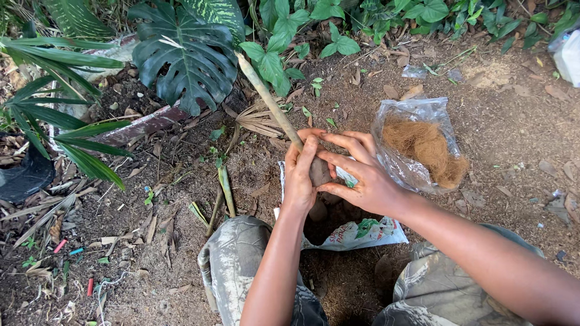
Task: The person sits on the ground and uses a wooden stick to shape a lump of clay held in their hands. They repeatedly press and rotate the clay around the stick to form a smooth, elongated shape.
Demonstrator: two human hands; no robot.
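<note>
My left hand [299, 175] and my right hand [357, 172] are wrapped together around the lower end of a long pale plant stem [266, 99], where a dark lump of soil or fibre [319, 172] sits between my fingers. The stem slants up and left toward the leaves. Under my hands lies an open white printed bag [356, 232] holding dark soil. A clear plastic bag of brown coconut fibre [423, 145] lies just right of my right hand.
Bare soil with dry leaves surrounds me. A large split-leaf plant [184, 57] and palm fronds [54, 115] stand at the upper left. My knees in camouflage trousers [241, 265] frame the bottom. A white plastic object [569, 57] sits at the far right edge.
</note>
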